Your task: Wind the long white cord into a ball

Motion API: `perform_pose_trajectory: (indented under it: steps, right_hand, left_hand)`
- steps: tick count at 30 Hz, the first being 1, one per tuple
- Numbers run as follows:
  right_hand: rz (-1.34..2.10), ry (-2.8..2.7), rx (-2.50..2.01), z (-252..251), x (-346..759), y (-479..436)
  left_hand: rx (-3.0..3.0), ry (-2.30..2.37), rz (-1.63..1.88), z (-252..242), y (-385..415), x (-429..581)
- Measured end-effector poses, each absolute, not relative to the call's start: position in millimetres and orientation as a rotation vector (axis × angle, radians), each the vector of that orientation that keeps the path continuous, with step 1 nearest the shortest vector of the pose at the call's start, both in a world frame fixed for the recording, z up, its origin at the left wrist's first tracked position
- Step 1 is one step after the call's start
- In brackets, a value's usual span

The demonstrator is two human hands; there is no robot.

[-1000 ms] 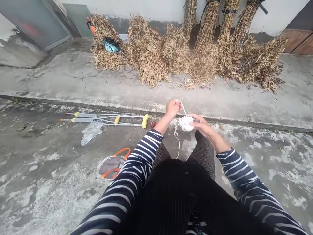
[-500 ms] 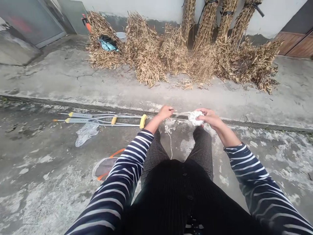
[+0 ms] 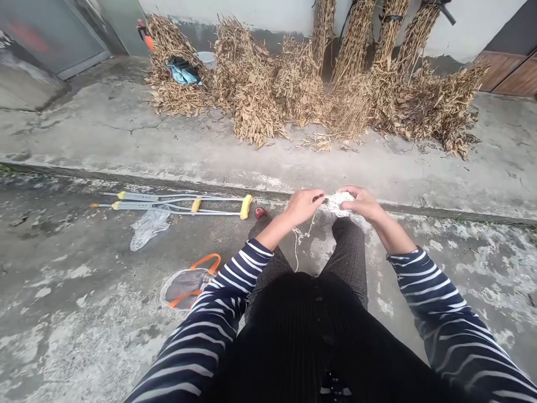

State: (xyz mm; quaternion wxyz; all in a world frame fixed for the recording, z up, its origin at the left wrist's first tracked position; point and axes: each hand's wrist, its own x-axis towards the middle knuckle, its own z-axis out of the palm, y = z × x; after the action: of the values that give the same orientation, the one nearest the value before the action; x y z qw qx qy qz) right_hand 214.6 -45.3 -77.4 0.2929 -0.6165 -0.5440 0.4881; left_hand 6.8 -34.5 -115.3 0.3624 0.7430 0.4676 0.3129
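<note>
A white bundle of wound rope (image 3: 339, 204) is gripped in my right hand (image 3: 364, 205), thumb in front and fingers behind. Close to its left side, my left hand (image 3: 305, 205) pinches the rope's strand between thumb and fingers. From there a loose white rope end (image 3: 297, 246) hangs between my legs, slightly tangled partway down. Both hands are held in front of me, above my knees.
Two crutches with yellow pads (image 3: 246, 206) lie on the ground at left, beside a clear plastic bag (image 3: 149, 228). Nearer is a bag with orange handles (image 3: 184, 288). A low concrete step edge (image 3: 201, 186) runs ahead. Dried stalk bundles (image 3: 255, 95) line the wall.
My left hand has moved right, up close to the rope bundle, and the stretched strand between the hands has shortened. The hanging rope end has shifted. My right hand still grips the bundle.
</note>
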Motion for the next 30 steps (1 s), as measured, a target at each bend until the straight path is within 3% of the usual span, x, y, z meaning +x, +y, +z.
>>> perform_pose_trajectory:
  steps: [5,9,16,30]
  right_hand:
    - [1.037,-1.77,-1.822,-78.0,215.3,-36.3]
    - [0.757,-1.915,-1.908,-74.7,218.3,-30.5]
    - [0.323,-1.935,-1.376,-77.9,213.0,-38.0]
    - [0.044,-1.997,-1.097,-67.7,200.2,-48.4]
  left_hand:
    - [2.165,1.186,0.77,-87.8,-22.0,3.1]
    - [1.628,1.068,0.585,-90.0,-15.7,1.7]
    - [0.783,0.659,0.603,-117.0,-59.2,6.3]
    - [0.833,0.573,0.813,-86.8,-84.1,3.7]
